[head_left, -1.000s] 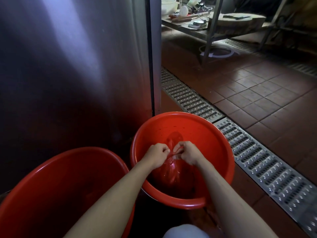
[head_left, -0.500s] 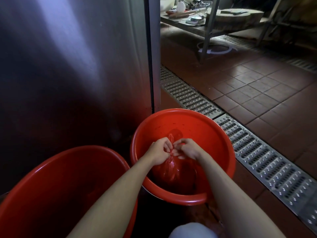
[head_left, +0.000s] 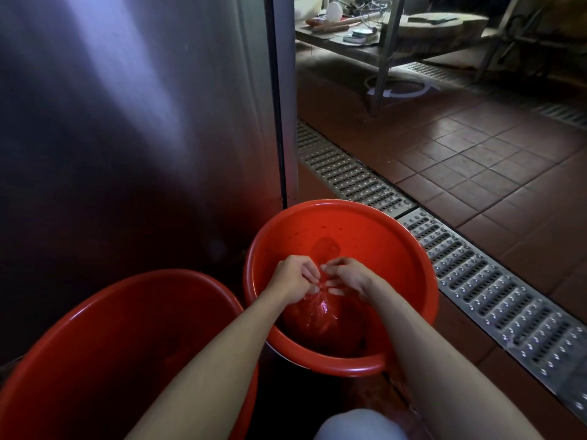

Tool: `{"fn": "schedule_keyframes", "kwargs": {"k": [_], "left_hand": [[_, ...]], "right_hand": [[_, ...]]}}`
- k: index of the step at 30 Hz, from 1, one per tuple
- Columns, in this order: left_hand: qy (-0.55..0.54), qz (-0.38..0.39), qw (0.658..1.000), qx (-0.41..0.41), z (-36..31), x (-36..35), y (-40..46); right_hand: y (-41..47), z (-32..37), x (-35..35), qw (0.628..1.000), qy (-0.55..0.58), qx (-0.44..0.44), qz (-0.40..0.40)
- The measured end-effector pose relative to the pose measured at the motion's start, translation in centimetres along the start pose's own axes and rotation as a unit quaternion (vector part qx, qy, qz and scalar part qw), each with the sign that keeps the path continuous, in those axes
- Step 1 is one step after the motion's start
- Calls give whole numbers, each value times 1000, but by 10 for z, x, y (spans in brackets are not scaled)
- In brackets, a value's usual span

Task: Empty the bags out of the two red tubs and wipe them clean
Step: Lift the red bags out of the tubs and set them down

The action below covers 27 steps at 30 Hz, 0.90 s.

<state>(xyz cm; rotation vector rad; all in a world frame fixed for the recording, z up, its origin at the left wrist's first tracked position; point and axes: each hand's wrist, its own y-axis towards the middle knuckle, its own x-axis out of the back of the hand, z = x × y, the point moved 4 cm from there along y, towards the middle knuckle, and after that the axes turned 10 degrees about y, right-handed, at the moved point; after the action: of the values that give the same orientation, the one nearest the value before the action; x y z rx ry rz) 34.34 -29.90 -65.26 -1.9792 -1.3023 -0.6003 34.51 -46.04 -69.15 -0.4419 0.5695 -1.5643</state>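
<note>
Emptying step in hand: left hand (head_left: 293, 277) and right hand (head_left: 347, 276), each grip pinching the gathered neck of the red bag (head_left: 320, 315) lying low inside the farther red tub (head_left: 349, 236); next move, judged, calls for a clean upward lift clear of its rim.

Nearer red tub (head_left: 104, 328) cut off by the left and bottom edges, its inside too dark to read; bag (head_left: 320, 319) half hidden under both wrists, contents unreadable. Shelf clutter (head_left: 336, 20) far off, too small to name.
</note>
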Motion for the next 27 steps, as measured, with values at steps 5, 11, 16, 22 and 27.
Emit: {"fn": "schedule_keyframes", "kwargs": {"k": [5,11,16,22,27], "left_hand": [[-7,-3,1000,-15,-3,2,-2],[5,-20,1000,7,0,4,-5],[88,-18,996,-2,-1,-1,-9],[244,47,969,-8,-7,-15,-15],[338,36,936,-92,-22,2,-28]], "right_hand": [[-8,1,4,999,3,-38,13],[-7,3,7,1000,4,12,-27],[-3,-4,14,974,210,-18,-81],[7,-10,27,987,59,-39,-146],[-4,4,33,991,-75,56,-100]]}}
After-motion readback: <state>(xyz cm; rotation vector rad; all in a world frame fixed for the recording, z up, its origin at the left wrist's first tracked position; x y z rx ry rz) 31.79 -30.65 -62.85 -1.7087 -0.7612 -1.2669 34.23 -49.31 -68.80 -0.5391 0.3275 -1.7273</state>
